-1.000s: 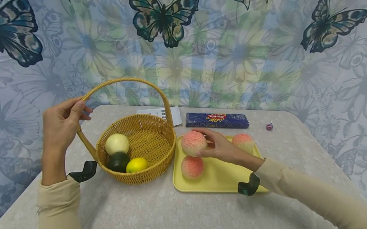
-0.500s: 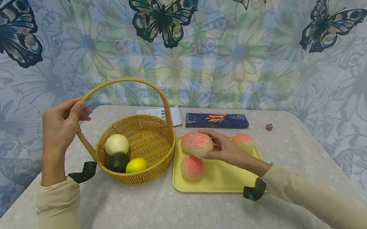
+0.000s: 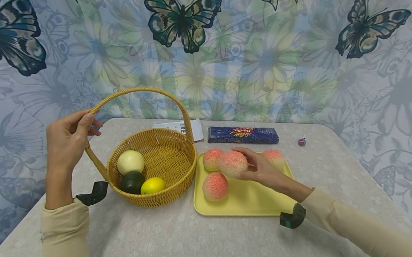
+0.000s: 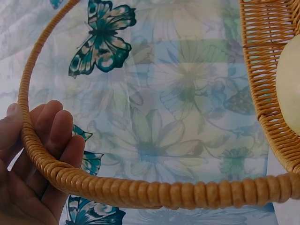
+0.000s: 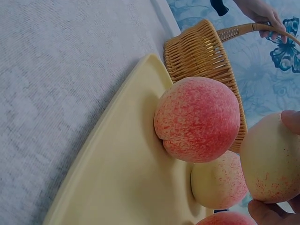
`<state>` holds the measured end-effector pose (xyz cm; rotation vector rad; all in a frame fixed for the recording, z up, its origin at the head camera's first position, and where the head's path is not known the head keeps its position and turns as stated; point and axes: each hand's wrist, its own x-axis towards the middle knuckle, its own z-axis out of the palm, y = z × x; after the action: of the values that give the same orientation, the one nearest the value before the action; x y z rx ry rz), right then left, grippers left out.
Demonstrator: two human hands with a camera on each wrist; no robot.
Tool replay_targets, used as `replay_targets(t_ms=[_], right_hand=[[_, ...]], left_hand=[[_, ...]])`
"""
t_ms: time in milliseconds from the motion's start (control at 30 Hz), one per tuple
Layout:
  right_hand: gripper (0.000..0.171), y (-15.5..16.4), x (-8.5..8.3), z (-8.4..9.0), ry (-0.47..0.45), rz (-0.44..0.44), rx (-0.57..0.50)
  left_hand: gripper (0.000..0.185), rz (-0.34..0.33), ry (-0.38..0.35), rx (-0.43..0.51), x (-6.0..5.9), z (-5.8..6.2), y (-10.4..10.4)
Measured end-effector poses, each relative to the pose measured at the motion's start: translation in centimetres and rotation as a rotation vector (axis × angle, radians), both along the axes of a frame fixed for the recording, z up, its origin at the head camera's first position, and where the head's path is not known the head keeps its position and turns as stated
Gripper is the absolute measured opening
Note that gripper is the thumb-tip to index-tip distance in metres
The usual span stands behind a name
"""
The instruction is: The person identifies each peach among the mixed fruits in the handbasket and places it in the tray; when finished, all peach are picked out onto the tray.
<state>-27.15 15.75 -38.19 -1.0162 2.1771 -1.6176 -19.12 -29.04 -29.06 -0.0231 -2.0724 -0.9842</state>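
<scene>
My left hand (image 3: 68, 139) curls round the basket (image 3: 159, 173) handle; my right hand (image 3: 260, 168) pinches one peach (image 3: 233, 162) just above the tray (image 3: 245, 204) beside the basket. Three peaches remain on the tray (none lie in the basket yet).

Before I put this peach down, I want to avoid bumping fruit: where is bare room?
The tray is bare along its near half, beside the front peach. The basket is bare on its right side. Crowded: the tray's far edge and the basket's left.
</scene>
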Motion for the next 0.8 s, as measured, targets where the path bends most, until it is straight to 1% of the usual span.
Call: replay_targets(t_ms=[267, 500, 700, 800], right_hand=[[0.072, 1.0, -0.1, -0.7, -0.027, -0.004, -0.034], [0.075, 1.8, 0.1, -1.5, -0.050, -0.025, -0.006], [0.072, 2.5, 0.0, -2.3, -0.063, -0.030, -0.009], [0.069, 2.8, 0.1, -2.5, -0.046, -0.035, -0.012]], left_hand=[[0.034, -0.005, 0.006, 0.004, -0.1, -0.1, -0.1], [0.034, -0.007, -0.002, 0.013, 0.0, -0.1, -0.1], [0.034, 0.000, 0.002, 0.008, 0.1, 0.0, 0.1], [0.034, 0.004, 0.001, 0.008, 0.1, 0.0, 0.3]])
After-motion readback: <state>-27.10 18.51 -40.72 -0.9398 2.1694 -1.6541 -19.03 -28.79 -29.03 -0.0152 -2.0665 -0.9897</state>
